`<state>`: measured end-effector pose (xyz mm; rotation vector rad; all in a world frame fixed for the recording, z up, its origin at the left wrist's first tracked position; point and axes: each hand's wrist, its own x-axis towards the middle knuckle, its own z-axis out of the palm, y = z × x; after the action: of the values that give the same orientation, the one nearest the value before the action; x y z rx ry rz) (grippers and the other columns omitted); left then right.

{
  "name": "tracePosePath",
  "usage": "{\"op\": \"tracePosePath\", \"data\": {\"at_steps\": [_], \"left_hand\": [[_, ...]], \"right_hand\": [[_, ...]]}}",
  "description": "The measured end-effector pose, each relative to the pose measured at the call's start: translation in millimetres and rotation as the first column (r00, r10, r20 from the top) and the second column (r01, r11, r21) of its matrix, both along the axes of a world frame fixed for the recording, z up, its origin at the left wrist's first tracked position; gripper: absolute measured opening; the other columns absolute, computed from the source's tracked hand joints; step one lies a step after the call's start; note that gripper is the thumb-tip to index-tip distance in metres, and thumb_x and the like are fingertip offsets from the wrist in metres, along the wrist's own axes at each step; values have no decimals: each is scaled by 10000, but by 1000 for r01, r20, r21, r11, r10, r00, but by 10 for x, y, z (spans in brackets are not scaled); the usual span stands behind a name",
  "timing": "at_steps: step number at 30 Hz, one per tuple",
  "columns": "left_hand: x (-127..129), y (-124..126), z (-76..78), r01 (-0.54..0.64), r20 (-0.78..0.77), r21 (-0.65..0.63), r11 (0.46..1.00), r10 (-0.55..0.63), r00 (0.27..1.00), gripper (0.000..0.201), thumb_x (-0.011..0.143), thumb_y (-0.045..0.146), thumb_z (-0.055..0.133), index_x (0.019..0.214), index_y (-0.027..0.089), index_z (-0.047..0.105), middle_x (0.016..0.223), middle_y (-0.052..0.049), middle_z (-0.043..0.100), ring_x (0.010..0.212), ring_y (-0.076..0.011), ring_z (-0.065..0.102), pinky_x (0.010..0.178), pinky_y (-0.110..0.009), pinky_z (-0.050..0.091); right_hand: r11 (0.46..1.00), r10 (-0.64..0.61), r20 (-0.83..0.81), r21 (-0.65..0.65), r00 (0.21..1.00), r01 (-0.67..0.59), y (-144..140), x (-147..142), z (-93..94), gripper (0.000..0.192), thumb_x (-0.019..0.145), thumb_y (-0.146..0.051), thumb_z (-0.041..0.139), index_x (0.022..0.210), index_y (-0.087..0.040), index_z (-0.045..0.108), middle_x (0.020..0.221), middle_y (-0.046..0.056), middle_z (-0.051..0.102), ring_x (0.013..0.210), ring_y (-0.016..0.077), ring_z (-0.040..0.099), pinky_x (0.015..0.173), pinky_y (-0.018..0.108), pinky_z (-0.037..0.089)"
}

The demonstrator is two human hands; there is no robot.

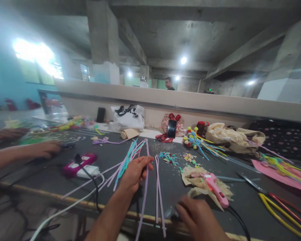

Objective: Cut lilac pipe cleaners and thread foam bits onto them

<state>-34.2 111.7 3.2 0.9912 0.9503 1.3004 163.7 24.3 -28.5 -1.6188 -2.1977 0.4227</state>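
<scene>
My left hand (136, 170) pinches a long lilac pipe cleaner (145, 187) that runs down past the table's front edge. Two more lilac pipe cleaners (157, 190) lie just right of it, joined or touching at the top. Under and left of this hand spreads a bunch of turquoise, pink and lilac pipe cleaners (126, 160). Low at the front edge, my right hand (195, 212) is smeared by motion. By its fingertips is a dark, blurred shape; whether the hand holds it I cannot tell. A pink hot glue gun (214, 189) rests on crumpled paper beyond it.
Large scissors (271, 194) with red and yellow handles lie at right. Small coloured bits (168, 157) and finished-looking flower stems (195, 140) sit behind. A magenta power strip (80, 164) with cables is at left, near another person's hand (46, 149). A phone (171, 129) stands at the back.
</scene>
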Motion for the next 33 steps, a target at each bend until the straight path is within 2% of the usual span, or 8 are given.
{"op": "tracePosePath", "data": {"at_steps": [1, 2, 6, 10, 16, 22, 28, 33], "left_hand": [[8, 83, -29, -6, -18, 11, 1000, 6, 1000, 250, 605, 347, 633, 721, 127, 609, 466, 50, 556, 259, 4, 338, 258, -95, 173], [14, 151, -67, -17, -34, 17, 1000, 18, 999, 249, 608, 351, 630, 701, 122, 604, 456, 50, 553, 257, 5, 336, 260, -96, 171], [20, 256, -235, -28, -75, -15, 999, 27, 997, 252, 622, 358, 612, 683, 114, 595, 448, 42, 559, 251, 5, 329, 266, -101, 161], [23, 224, -313, 15, -67, -61, 998, -20, 998, 245, 609, 344, 626, 683, 112, 612, 447, 30, 569, 252, -6, 344, 270, -114, 156], [-1, 217, -326, 37, 38, -106, 994, -33, 999, 229, 617, 333, 635, 690, 116, 617, 493, 6, 607, 327, -30, 443, 311, -121, 233], [79, 333, -286, 92, 162, -183, 979, -62, 985, 195, 748, 306, 535, 787, 122, 583, 673, -16, 640, 573, -105, 595, 482, -206, 437], [316, 413, -178, 118, 227, -173, 978, -77, 971, 222, 814, 301, 457, 929, 130, 537, 840, -22, 595, 663, -109, 571, 584, -277, 484], [404, 400, -186, 90, 217, -148, 985, -56, 975, 210, 804, 273, 478, 954, 136, 532, 912, -33, 581, 731, -125, 568, 624, -297, 487]], "right_hand": [[995, -61, 157, 84, 986, 48, 168, -113, 51, 261, 815, -314, 396, 717, -185, 601, 657, 52, 651, 628, 170, 589, 545, 263, 362], [992, -77, 186, 109, 980, 57, 322, -229, 94, 239, 791, -316, 418, 753, -181, 612, 698, 75, 667, 659, 201, 603, 546, 273, 354], [987, -106, 221, 144, 969, 75, 753, -568, 138, 309, 711, -373, 476, 738, -115, 644, 750, 184, 667, 716, 292, 612, 568, 316, 359], [989, -115, 176, 118, 978, 95, 952, -588, 56, 169, 638, -207, 500, 624, -123, 646, 681, 163, 669, 664, 253, 615, 533, 279, 345], [989, -109, -158, 78, 981, 123, 1085, -416, -28, 226, 698, -251, 402, 531, -158, 521, 486, 12, 533, 499, 132, 506, 458, 216, 312], [999, -38, -518, 14, 854, 52, 1035, -472, -71, 258, 733, -372, 379, 549, -192, 391, 459, -68, 363, 418, 74, 364, 407, 191, 294], [995, -38, -682, -92, 731, -33, 1068, -503, -164, 283, 712, -442, 417, 576, -194, 404, 414, -94, 350, 335, 58, 336, 341, 184, 264], [985, -75, -751, -160, 656, -70, 1086, -532, -228, 281, 703, -422, 461, 556, -192, 397, 375, -104, 355, 285, 46, 329, 297, 166, 239]]}}
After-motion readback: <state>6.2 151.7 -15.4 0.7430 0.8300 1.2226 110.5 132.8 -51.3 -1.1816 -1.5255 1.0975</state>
